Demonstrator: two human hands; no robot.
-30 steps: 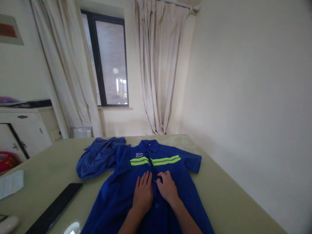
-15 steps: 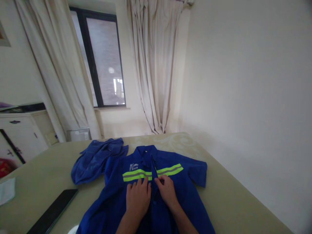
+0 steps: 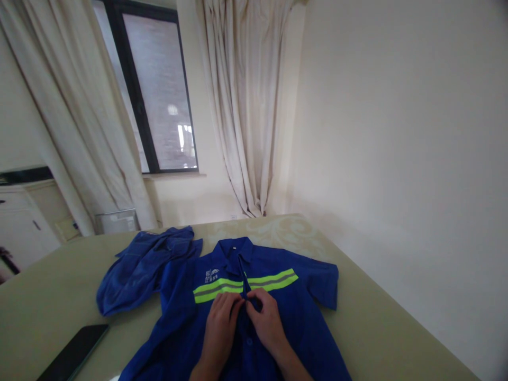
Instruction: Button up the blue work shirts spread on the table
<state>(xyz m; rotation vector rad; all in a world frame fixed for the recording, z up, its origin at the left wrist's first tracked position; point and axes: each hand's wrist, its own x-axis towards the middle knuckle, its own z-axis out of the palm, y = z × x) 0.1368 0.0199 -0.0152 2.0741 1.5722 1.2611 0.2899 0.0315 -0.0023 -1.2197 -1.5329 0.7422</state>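
Note:
A blue short-sleeved work shirt (image 3: pixel 301 312) lies face up, its collar pointing away from me. Yellow-green reflective bands cross its chest, and a white logo is printed above the band on the left. At the front opening, just below the bands, my left hand (image 3: pixel 222 320) pinches the placket edge. My right hand (image 3: pixel 266 320) closes on the opposite edge, its fingertips almost meeting those of the left. A button shows on the placket below the hands. Whatever lies between the fingertips is hidden.
Bunched blue clothing (image 3: pixel 138 275) lies beside the shirt's left sleeve. A dark flat device (image 3: pixel 73 352) rests at the lower left of the table (image 3: pixel 381 338). A wall (image 3: pixel 397 159) runs along the right, with curtains (image 3: pixel 246 106) and a window behind.
My left hand has gone from fingers laid on the shirt to a pinch at the placket. Both hands have come together there. The view has turned slightly right.

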